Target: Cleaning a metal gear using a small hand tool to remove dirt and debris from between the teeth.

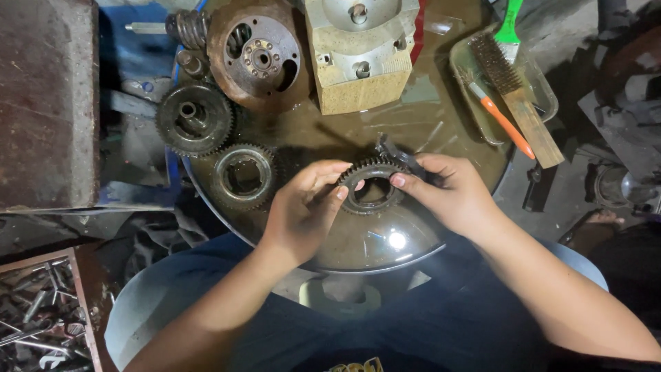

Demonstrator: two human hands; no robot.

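Both of my hands hold one dark ring gear [372, 184] with teeth round its rim, above a wide metal basin [385, 238] of dark oily liquid. My left hand [303, 207] pinches its left edge with thumb and fingers. My right hand [451, 193] grips its right edge, and a dark narrow tool or brush [396, 153] sticks out behind those fingers. The gear's middle is an open hole.
Two more gears [195, 118] [242, 176] lie at the basin's left rim, with a rusty round plate [258, 55], a coil spring [187, 27] and a pale metal block [361, 52] beyond. A tray [475, 96] at right holds a wire brush [516, 96] and toothbrush [506, 124]. A box of bolts [38, 310] sits bottom left.
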